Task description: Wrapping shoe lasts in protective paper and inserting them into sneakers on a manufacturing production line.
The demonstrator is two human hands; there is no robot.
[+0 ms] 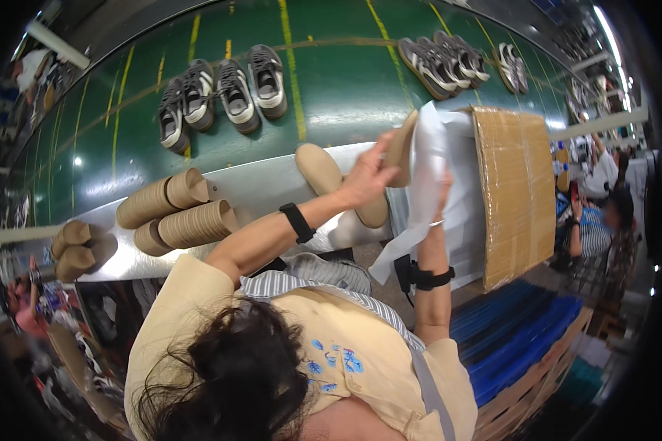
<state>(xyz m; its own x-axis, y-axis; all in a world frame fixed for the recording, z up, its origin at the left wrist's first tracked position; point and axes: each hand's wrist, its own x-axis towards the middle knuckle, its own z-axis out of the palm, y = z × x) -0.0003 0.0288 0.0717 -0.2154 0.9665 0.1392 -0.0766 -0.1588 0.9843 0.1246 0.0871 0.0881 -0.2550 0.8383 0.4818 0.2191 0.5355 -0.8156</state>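
Note:
My left hand (369, 175) grips a tan moulded shoe insert (400, 147), held upright over the edge of the metal shelf (261, 180). My right hand (444, 192) is closed on a thin white translucent sheet (425, 169), which hangs down beside the insert; some of its fingers are hidden. Another tan insert (318, 167) lies on the shelf under my left wrist, with a further tan piece (374, 212) close by. To the right, a cardboard box (515, 195) stands open, with white lining (460, 158) showing inside.
Stacks of nested tan inserts (191, 224) sit along the shelf at left. Beyond runs a green conveyor (338, 81) with yellow lines, carrying grey sneakers (235, 95) and more sneakers (441, 66) farther right. Blue stacked material (522, 338) lies at lower right. Another person (596, 228) is at far right.

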